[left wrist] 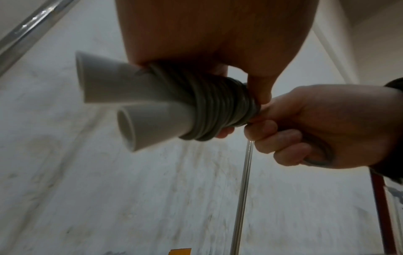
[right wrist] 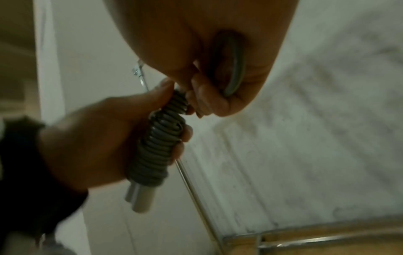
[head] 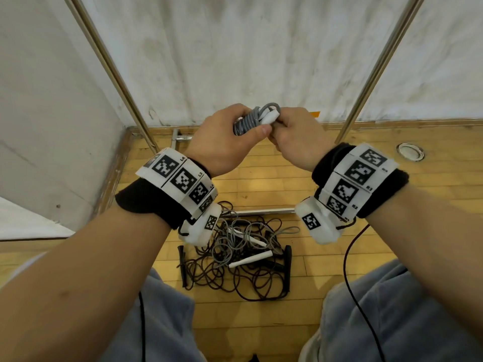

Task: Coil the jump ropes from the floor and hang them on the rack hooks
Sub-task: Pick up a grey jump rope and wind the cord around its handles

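1. Chiefly at risk: the tight grey winding. The last loop of cord (left wrist: 320,156) sits hooked inside the curled fingers (left wrist: 281,145) of the right hand (head: 298,142); if it slips out before it is tucked, the springy turns would likely unwind.
2. Secondary risk: the two white handles (left wrist: 139,103) splay apart at their free ends, so the bundle could loosen or slide off them when passed to a hook. No hook shows in any view.
3. Item: grey jump rope (head: 251,121), cord wound in close turns round its paired white handles, one small loop standing clear on top. Held in the air between both hands, above the floor, before the rack uprights (head: 125,97).
4. Left hand (head: 222,142): fingers wrapped round the winding, thumb pressed along it.
5. Remaining stock: tangled pile of ropes (head: 235,259) on the wooden floor, dark and grey cords, black and white handles, uncoiled.
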{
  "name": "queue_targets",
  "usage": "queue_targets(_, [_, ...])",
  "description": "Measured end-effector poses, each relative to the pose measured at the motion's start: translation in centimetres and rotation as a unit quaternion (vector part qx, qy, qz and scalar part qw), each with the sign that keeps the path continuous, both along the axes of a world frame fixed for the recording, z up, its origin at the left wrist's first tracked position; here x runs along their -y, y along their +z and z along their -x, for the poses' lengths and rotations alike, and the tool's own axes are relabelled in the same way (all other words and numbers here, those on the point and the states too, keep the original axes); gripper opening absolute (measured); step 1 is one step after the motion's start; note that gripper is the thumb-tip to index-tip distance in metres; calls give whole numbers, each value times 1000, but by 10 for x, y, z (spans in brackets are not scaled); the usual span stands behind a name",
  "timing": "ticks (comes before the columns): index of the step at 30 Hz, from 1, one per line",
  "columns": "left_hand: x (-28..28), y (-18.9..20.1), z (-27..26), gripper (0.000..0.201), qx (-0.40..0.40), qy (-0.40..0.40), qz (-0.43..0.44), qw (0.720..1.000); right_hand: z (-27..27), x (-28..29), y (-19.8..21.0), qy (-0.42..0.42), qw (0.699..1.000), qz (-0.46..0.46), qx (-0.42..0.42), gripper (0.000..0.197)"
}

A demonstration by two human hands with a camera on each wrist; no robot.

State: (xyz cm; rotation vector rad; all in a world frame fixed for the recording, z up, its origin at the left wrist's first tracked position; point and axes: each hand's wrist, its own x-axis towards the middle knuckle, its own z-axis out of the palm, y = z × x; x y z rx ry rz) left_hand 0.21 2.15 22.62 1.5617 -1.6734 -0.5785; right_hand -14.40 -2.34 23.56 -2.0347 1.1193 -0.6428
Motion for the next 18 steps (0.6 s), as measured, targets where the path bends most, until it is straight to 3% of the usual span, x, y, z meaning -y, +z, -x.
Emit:
queue_targets(3, [4,3,-3,21,-30,16,10,999,-4,1,7,-2,995,-64,71,26])
queue_targets(9, [7,9,-3,24,-60,56,44,996,-13,-6,12,-11,994,-41,100,28])
queue_targets(18, [2,9,2,24,-108,83,15,990,-16,-19,7,-39,997,41,46,28])
